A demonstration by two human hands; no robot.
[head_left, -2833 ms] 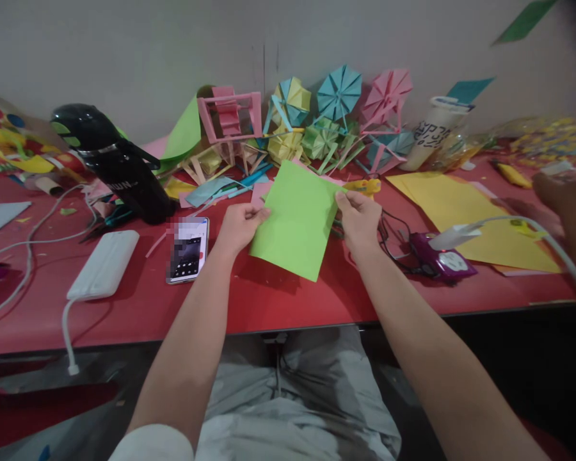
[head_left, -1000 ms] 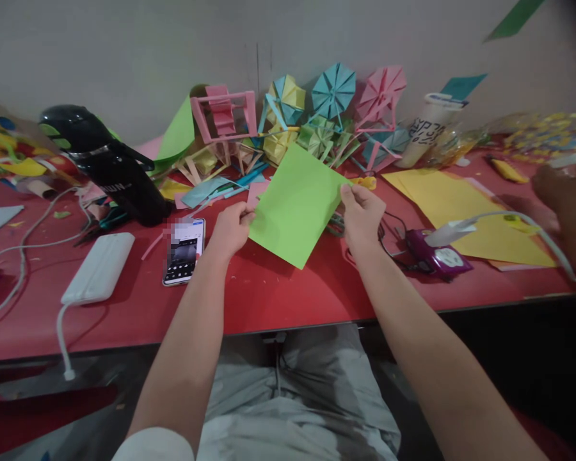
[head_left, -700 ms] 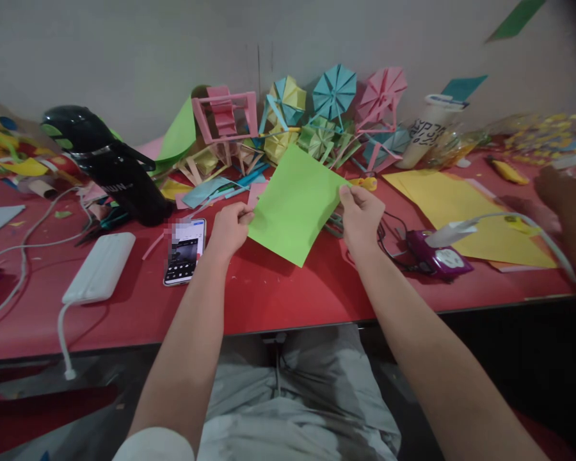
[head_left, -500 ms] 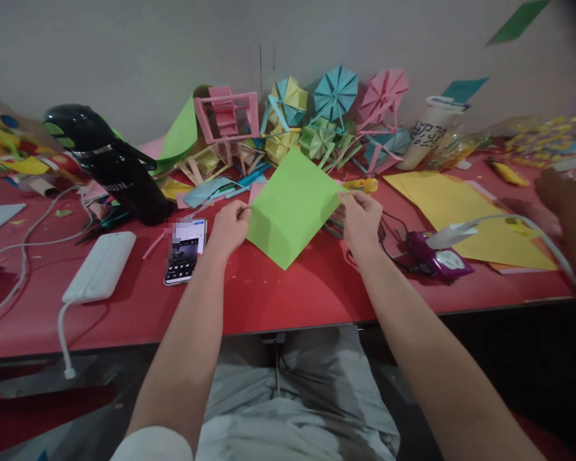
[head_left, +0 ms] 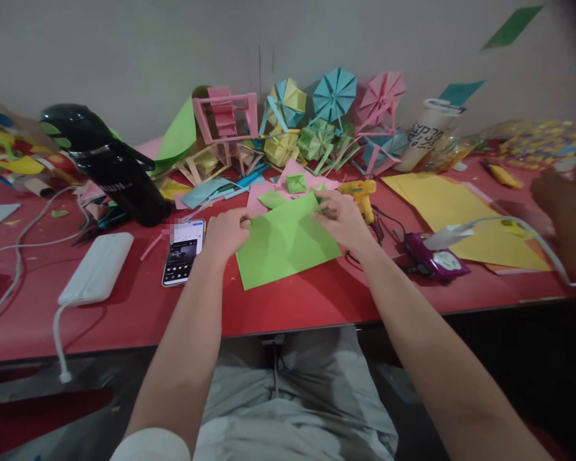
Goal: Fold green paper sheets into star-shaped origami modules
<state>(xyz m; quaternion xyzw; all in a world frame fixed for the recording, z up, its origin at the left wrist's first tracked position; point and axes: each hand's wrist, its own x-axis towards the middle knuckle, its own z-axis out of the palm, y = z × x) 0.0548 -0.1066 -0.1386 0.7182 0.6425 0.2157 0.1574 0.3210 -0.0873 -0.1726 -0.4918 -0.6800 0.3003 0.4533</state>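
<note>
A light green paper sheet [head_left: 281,246] lies flat on the red table [head_left: 288,301] in front of me. My left hand [head_left: 225,232] pinches its left edge with the fingers curled. My right hand [head_left: 342,218] grips the sheet's upper right corner and folds it inward over the sheet. Just beyond the sheet lie a small folded green piece [head_left: 296,183] and pink papers [head_left: 264,191].
A phone [head_left: 182,251] lies left of my left hand, then a white power bank [head_left: 96,267] with a cable. A black bottle [head_left: 110,165] lies at the back left. Folded paper pinwheels [head_left: 335,96] line the wall. A yellow glue gun [head_left: 361,192], a purple device [head_left: 441,262] and yellow sheets [head_left: 465,214] lie to the right, near another person's hand [head_left: 564,205].
The green sheet, held up tilted before, has come down flat on the table. My right hand has moved left, bending the upper right corner inward.
</note>
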